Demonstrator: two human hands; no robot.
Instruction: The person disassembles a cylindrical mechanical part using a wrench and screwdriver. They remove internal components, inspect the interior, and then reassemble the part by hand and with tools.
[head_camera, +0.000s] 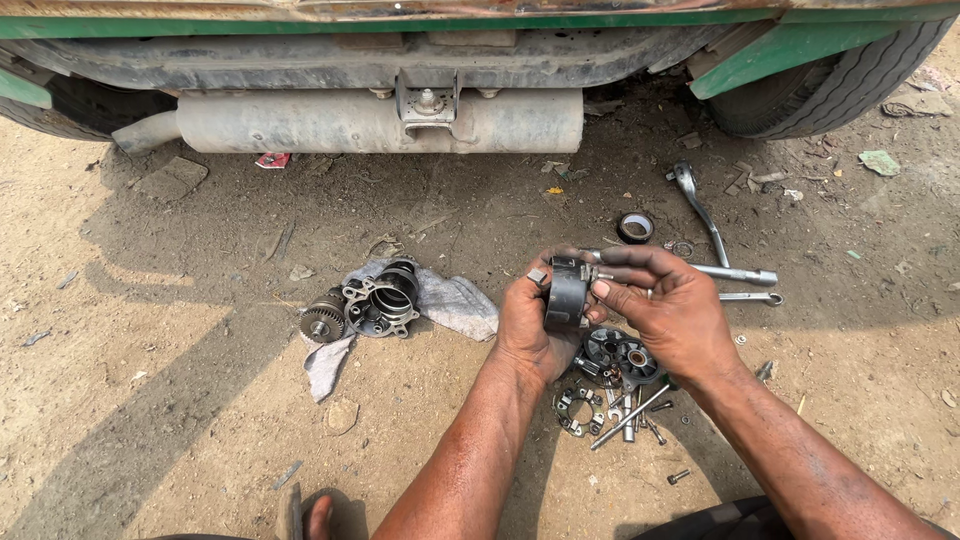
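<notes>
Dry, packed dirt ground (180, 380) carries everything here, littered with pebbles and scraps. A grey rag (455, 305) lies spread on it, bearing a round metal housing (385, 298) and a small gear assembly (323, 318) side by side. To the right, a ratchet wrench (698, 205) lies near a roll of black tape (635, 228), with a metal tube (738, 274) and a thin spanner (750, 297) just below. Nearer the camera, a round plate with a bearing (622, 357), a brush ring (574, 408), loose bolts (678, 476) and a long rod (630, 417) lie scattered close together.
</notes>
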